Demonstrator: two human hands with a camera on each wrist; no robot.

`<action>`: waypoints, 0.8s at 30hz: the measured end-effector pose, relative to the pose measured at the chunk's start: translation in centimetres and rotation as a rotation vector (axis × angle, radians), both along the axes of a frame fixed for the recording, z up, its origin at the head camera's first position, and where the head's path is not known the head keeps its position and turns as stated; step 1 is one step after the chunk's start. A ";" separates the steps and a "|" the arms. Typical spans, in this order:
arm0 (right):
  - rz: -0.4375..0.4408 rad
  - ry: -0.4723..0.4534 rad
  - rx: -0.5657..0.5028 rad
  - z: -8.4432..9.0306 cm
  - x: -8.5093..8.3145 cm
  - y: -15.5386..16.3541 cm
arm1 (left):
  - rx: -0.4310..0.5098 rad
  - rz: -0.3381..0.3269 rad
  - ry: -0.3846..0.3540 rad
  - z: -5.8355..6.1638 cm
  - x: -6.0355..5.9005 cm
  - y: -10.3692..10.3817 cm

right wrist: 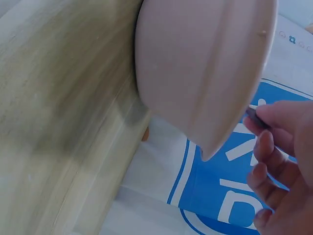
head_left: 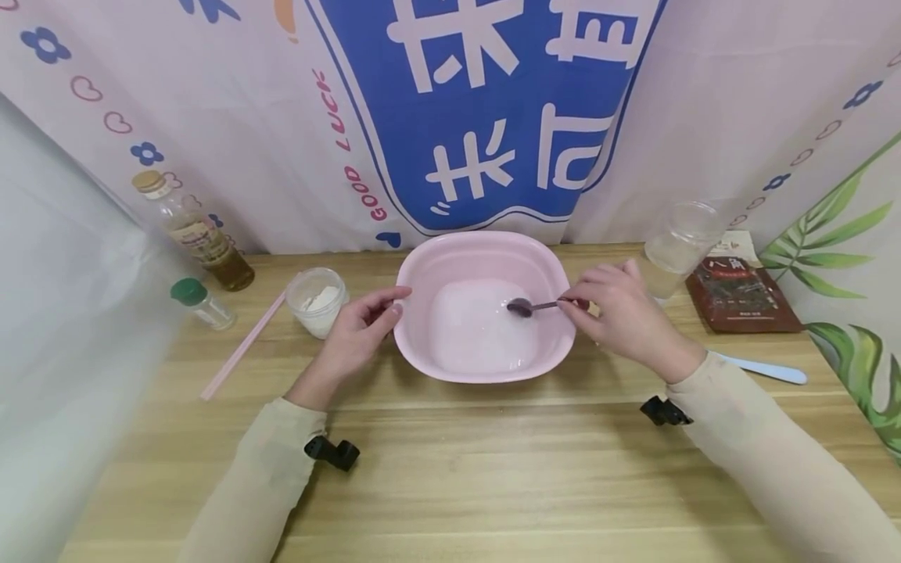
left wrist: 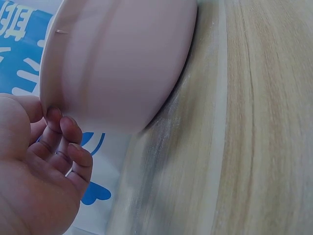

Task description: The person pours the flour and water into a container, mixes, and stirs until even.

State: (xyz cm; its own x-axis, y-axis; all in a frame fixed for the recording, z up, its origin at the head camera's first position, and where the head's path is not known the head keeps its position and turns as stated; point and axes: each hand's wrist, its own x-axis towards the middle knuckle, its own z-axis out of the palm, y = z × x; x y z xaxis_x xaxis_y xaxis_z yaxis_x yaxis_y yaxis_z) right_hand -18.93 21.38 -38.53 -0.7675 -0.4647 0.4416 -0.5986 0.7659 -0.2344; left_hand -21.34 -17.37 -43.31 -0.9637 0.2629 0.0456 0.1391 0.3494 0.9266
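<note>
A pink plastic basin (head_left: 486,374) stands on the wooden table, with whitish liquid (head_left: 479,324) in its bottom. My left hand (head_left: 359,332) pinches the basin's left rim between thumb and fingers; the left wrist view shows the fingertips at the rim's underside. Between thumb and fingers, my right hand (head_left: 619,313) pinches the handle of a small dark spoon (head_left: 519,307). The spoon's bowl is over the liquid on the basin's right side; whether it touches the surface I cannot tell. In the right wrist view only the handle's end (right wrist: 257,119) shows, beside the basin wall.
Left of the basin are a jar of white powder (head_left: 318,305), a pink stick (head_left: 242,348), a green-capped shaker (head_left: 204,303) and an oil bottle (head_left: 200,238). To the right stand a clear plastic cup (head_left: 681,246), a brown spice packet (head_left: 742,293) and a light-blue handle (head_left: 767,369). A printed curtain (head_left: 267,156) hangs behind.
</note>
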 end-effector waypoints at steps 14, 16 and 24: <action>0.115 -0.160 -0.041 -0.8 -0.4 -2.8 | 0.016 -0.006 0.000 0.0 0.0 -0.1; 0.155 -0.187 -0.043 -0.6 -0.1 -2.6 | 0.019 -0.005 0.000 -0.1 0.0 0.0; 0.189 -0.142 -0.039 0.1 0.2 -1.1 | 0.016 -0.004 -0.001 -0.1 -0.1 -0.1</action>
